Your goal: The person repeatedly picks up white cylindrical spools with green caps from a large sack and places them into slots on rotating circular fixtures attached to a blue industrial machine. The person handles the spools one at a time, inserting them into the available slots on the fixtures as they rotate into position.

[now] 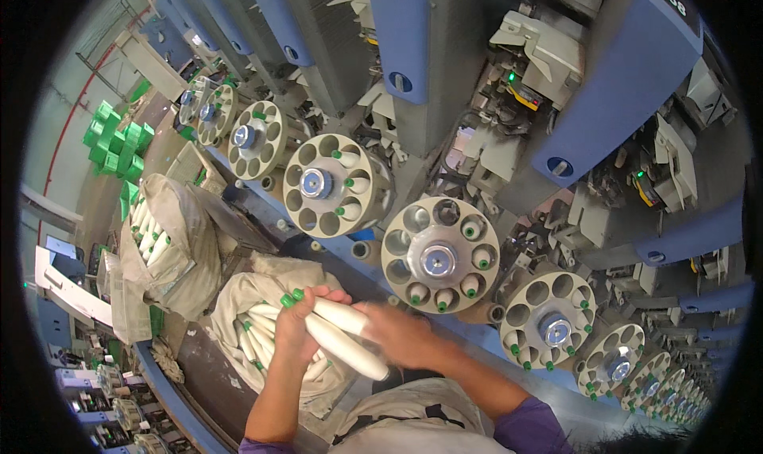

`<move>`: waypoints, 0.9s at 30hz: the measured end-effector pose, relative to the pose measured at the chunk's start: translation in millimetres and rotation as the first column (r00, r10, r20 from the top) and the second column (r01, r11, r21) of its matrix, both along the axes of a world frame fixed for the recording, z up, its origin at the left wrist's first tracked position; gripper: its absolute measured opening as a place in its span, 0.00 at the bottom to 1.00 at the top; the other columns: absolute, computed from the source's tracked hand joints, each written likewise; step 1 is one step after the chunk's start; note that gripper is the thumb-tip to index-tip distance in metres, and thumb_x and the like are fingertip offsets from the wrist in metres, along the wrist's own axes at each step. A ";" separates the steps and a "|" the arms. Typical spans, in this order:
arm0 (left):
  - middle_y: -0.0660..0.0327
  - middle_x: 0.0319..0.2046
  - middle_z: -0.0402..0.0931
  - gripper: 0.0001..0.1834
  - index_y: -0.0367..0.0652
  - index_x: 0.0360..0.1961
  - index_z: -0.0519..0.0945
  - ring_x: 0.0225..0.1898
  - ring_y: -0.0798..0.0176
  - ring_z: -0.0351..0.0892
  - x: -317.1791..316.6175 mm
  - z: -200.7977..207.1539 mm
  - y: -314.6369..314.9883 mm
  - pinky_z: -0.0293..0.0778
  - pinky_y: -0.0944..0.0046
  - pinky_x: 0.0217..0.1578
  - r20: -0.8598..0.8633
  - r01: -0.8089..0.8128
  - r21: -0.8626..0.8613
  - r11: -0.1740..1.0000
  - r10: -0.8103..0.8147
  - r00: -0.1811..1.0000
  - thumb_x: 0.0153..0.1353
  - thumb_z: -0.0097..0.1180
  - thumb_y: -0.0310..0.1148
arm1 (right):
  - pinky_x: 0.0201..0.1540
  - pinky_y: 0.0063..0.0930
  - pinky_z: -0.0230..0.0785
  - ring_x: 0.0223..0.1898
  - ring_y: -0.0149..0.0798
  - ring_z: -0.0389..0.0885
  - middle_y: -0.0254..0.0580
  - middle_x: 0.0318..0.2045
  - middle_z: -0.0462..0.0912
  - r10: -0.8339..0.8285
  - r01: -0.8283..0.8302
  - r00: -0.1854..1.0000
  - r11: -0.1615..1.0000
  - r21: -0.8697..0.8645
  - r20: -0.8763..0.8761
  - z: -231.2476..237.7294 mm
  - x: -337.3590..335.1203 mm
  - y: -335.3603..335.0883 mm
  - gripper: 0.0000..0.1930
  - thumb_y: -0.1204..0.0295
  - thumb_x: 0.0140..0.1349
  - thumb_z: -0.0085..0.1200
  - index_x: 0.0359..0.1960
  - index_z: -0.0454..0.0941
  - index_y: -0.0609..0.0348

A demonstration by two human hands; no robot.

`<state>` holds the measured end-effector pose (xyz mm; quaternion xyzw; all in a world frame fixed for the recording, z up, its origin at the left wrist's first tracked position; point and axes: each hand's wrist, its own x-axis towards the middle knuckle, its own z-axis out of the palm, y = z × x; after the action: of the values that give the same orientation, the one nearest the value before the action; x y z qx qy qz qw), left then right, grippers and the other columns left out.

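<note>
- Cloth sack (238, 295) below the hands, full of white bobbins (258, 339) with green tips.
- Second sack (179, 247) to the left, same fill.
- Left hand (296, 323) clasps two bobbins (342, 335), just above the sack.
- Right hand (401, 335) grips their far ends; blurred.
- Round holder (439, 255) just beyond, some holes filled.

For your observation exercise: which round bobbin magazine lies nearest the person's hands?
The large round magazine directly above the right hand; the others sit farther along the row.

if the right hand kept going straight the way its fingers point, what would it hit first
The right hand points left, toward the white bobbins gripped in the left hand. It would likely meet those first; it looks already on them, though blur hides contact.
</note>
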<state>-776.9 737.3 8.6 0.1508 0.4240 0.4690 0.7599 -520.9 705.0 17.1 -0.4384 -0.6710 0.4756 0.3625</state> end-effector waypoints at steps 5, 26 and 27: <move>0.47 0.42 0.85 0.14 0.38 0.40 0.80 0.55 0.26 0.81 -24.9 13.6 11.3 0.74 0.29 0.61 0.153 -0.113 -0.091 0.989 0.126 0.980 0.70 0.63 0.40 | 0.47 0.33 0.75 0.41 0.42 0.84 0.47 0.40 0.85 -0.054 -0.035 0.971 0.930 -0.366 -0.231 -51.5 22.1 -30.9 0.10 0.70 0.77 0.49 0.44 0.80 0.63; 0.49 0.63 0.76 0.23 0.40 0.63 0.74 0.66 0.51 0.75 15.4 -23.2 30.4 0.66 0.50 0.69 -0.029 -0.150 0.076 0.986 0.153 0.988 0.67 0.62 0.28 | 0.46 0.40 0.72 0.41 0.52 0.81 0.50 0.45 0.85 -0.051 0.033 0.996 0.976 0.213 0.079 -6.6 -15.5 20.1 0.12 0.66 0.75 0.52 0.49 0.83 0.59; 0.48 0.63 0.76 0.25 0.39 0.65 0.73 0.66 0.50 0.75 3.6 -18.8 33.6 0.66 0.49 0.69 -0.024 -0.147 0.048 0.988 0.149 0.989 0.67 0.61 0.26 | 0.47 0.44 0.73 0.42 0.57 0.82 0.54 0.46 0.85 0.002 -0.045 0.984 0.970 0.238 0.178 -9.2 -25.0 7.6 0.11 0.67 0.74 0.52 0.48 0.83 0.60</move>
<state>-773.3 771.0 -10.2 0.1428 0.4334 0.5317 0.7135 -545.9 712.6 7.9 -0.4234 -0.7583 0.3544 0.3465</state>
